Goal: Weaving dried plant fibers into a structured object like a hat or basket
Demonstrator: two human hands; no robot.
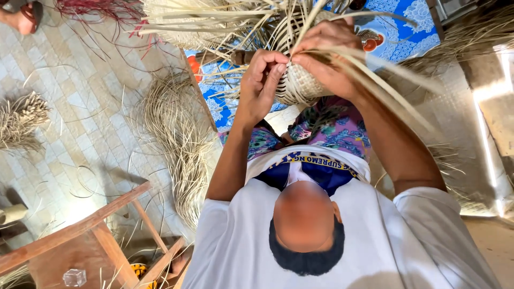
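A small, partly woven basket (301, 88) of pale palm strips sits in front of me above my lap. My right hand (327, 59) wraps over its top and side, gripping it along with a bundle of loose strips (385, 91) that fan out to the right. My left hand (261, 80) is at the basket's left edge, with its fingers pinched on a single strip. More loose strip ends (225, 21) stick up and outward from the weave.
Piles of pale straw (182, 144) lie on the tiled floor to the left, with a smaller bundle (21, 120) further out. A wooden frame (101, 230) stands at lower left. Red-dyed fibres (101, 10), a blue patterned cloth (401, 27) and another person's sandalled foot (21, 16) are at the top.
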